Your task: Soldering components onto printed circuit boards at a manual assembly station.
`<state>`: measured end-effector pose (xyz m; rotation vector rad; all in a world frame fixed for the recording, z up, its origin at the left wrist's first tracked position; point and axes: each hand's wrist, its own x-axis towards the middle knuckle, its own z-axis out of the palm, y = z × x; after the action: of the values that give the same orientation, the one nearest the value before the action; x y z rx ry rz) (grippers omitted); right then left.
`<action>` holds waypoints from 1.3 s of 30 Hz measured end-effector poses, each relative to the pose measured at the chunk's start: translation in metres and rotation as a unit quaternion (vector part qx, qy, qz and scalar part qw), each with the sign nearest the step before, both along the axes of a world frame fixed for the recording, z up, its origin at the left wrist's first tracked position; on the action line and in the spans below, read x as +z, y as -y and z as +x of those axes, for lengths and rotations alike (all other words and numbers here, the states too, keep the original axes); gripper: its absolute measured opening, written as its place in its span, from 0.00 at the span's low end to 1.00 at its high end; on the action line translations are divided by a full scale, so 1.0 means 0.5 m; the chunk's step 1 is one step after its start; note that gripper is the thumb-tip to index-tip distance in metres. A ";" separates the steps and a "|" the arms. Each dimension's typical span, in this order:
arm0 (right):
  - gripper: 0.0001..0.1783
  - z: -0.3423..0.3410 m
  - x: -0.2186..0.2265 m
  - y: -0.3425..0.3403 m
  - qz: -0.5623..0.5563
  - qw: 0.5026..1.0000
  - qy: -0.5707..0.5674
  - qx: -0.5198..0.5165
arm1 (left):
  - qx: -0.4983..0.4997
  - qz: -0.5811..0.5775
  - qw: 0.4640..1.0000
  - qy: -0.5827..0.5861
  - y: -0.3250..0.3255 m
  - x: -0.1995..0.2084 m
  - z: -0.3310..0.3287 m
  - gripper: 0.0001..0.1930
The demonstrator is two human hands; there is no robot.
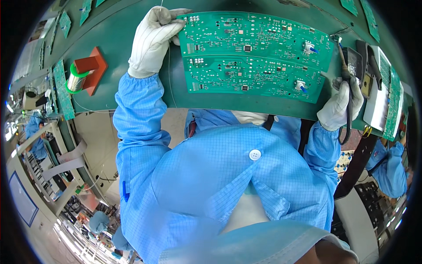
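Right hand (340,105) clenched round soldering iron (348,94), tip up, just right of the boards (252,57). Left hand (151,42) grips solder wire (169,75) at their left edge. Best: steady boards, feed wire sparingly. Solder spool (77,79) farther left on counter (118,39).

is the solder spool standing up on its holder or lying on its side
Lying on its side. The solder spool sits with its axis level on the red holder, one green flange toward the camera; a thin wire leads off it across the green table.

The single head view looks steeply down from close above the green circuit board panel (255,57), its fisheye rim bending the bench edge.
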<state>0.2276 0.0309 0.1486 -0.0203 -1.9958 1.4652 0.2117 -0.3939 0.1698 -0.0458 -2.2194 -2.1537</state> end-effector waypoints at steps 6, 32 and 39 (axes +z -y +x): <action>0.20 0.006 0.064 -0.076 -0.040 0.999 -0.024 0.001 | 0.010 0.013 1.000 0.025 -0.005 0.006 0.010 0.09; 0.22 0.035 0.080 -0.032 0.014 0.949 0.291 0.117 | 0.066 -0.064 0.994 -0.053 -0.038 0.069 0.038 0.12; 0.13 0.030 0.060 0.002 0.003 0.975 0.200 0.097 | 0.153 -0.054 0.965 -0.208 -0.059 0.101 0.138 0.20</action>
<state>0.2426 0.0300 0.1786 -0.1310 -2.3790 1.6834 0.2808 -0.3646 0.2202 -0.1361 -1.9502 -1.6815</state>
